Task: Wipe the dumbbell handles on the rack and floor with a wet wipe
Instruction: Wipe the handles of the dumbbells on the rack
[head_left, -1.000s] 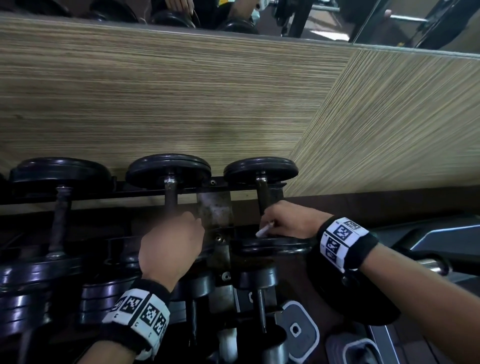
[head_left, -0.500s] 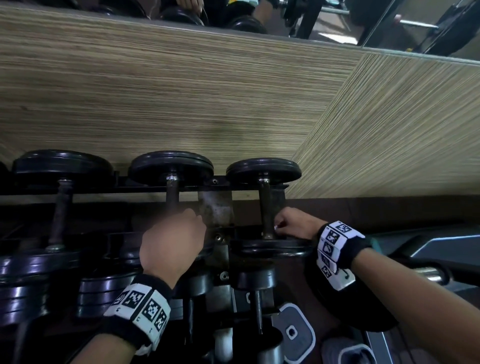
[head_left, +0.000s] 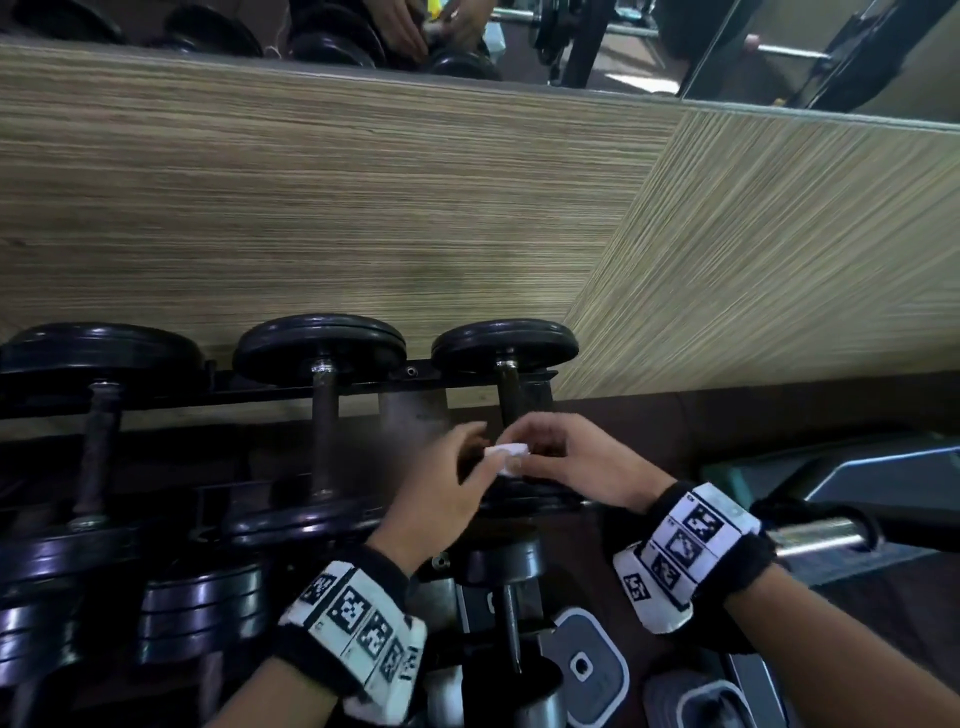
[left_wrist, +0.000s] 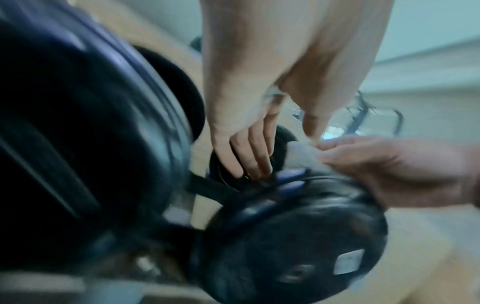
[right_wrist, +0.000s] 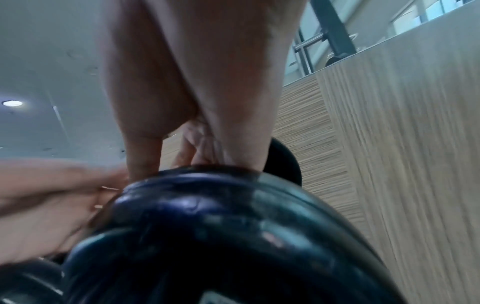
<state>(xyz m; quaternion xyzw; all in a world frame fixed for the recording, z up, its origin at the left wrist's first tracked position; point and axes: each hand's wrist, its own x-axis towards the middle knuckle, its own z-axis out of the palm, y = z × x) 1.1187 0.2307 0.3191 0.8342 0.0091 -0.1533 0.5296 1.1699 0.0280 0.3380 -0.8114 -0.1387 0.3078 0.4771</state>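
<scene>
A wall of striped wood-grain panels fills the back of this gym corner, with a mirror strip along its top edge. Below it a dark rack carries a row of black dumbbells lying front to back. The wet wipe is a small white wad at about 5 o'clock from the middle of the head view, just in front of the handle of the right-most dumbbell. Both hands meet on it. The right hand pinches the wipe between thumb and curled fingers; the left hand reaches in from 8 o'clock, its thumb and forefinger closed on the wipe's near edge and its other fingers loosely extended. To the left sit the middle dumbbell and the left dumbbell. Both wrists wear black bands with printed square markers.
</scene>
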